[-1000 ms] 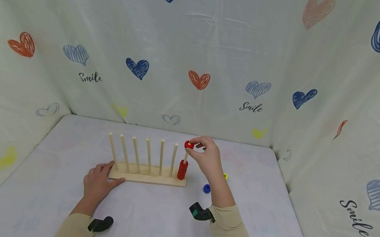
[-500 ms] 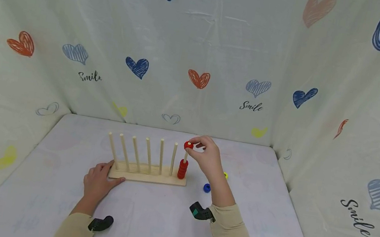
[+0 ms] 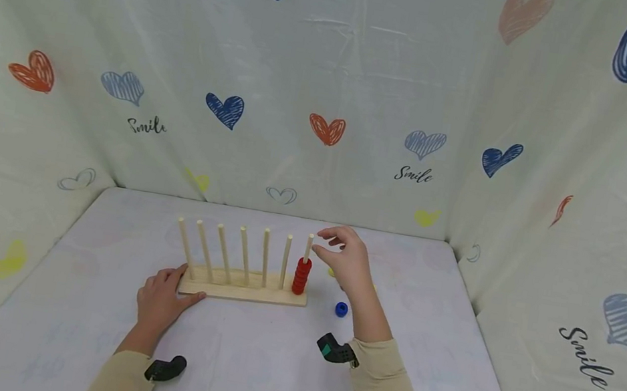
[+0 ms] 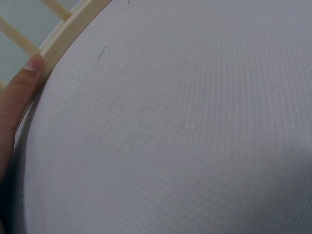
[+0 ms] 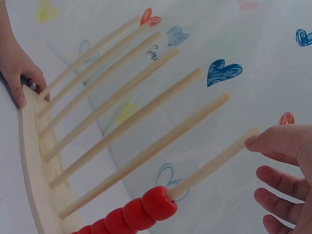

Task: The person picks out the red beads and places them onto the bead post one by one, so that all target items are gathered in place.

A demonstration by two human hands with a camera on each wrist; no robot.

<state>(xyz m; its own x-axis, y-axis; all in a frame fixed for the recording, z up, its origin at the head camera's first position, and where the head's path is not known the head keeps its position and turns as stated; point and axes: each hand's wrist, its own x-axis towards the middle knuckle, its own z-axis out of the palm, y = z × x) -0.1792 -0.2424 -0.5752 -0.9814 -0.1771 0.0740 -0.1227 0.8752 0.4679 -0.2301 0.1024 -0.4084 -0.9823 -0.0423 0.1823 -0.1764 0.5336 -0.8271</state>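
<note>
A wooden peg rack (image 3: 243, 293) stands on the table, with a row of upright pegs on a flat base. My left hand (image 3: 159, 299) grips the base's left end; in the left wrist view its thumb (image 4: 24, 85) lies along the base's edge. Red beads (image 3: 301, 276) are stacked on the rightmost peg, whose upper part shows bare above them. Beside the tip of that peg is my right hand (image 3: 345, 258), thumb and fingers spread apart with nothing between them. In the right wrist view the topmost red bead (image 5: 160, 203) sits partway up the peg.
A blue bead (image 3: 341, 309) lies on the table (image 3: 252, 362) right of the rack. Part of a yellow bead (image 3: 330, 272) shows behind my right hand. Heart-printed cloth (image 3: 377, 97) hangs at the back and sides.
The red bead that my right hand pinched at the peg's top has dropped onto the stack. My right fingers have parted and shifted slightly right. The left hand keeps its hold.
</note>
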